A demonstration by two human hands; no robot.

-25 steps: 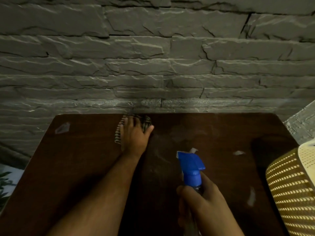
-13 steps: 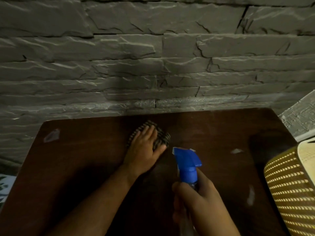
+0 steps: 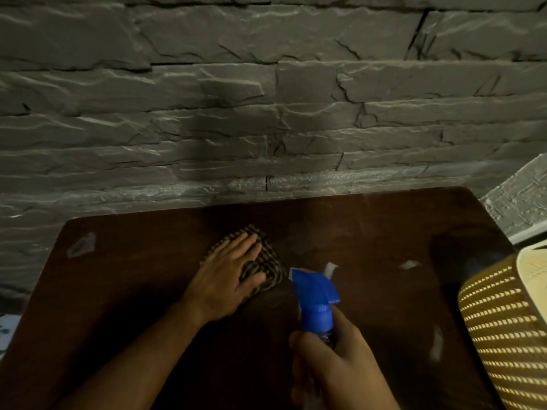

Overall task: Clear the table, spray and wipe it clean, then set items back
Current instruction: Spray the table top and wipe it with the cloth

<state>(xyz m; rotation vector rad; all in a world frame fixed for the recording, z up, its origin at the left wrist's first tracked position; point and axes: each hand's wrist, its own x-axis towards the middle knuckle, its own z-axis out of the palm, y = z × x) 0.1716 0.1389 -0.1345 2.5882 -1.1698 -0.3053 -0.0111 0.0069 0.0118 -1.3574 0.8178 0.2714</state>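
Dark wooden desk point(image 3: 118, 291) against a stone wall point(image 3: 207, 113): checked cloth point(image 3: 266, 261) is pressed flat by the left hand point(image 3: 228, 279); beside it, a spray bottle point(image 3: 316, 303) is gripped by the right hand point(image 3: 334, 368); a perforated basket point(image 3: 503, 329) stands right.

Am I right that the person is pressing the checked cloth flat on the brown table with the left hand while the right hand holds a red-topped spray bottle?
Not quite: in the head view the spray bottle has a blue top. The rest holds: the left hand presses the checked cloth on the brown table and the right hand holds the bottle.
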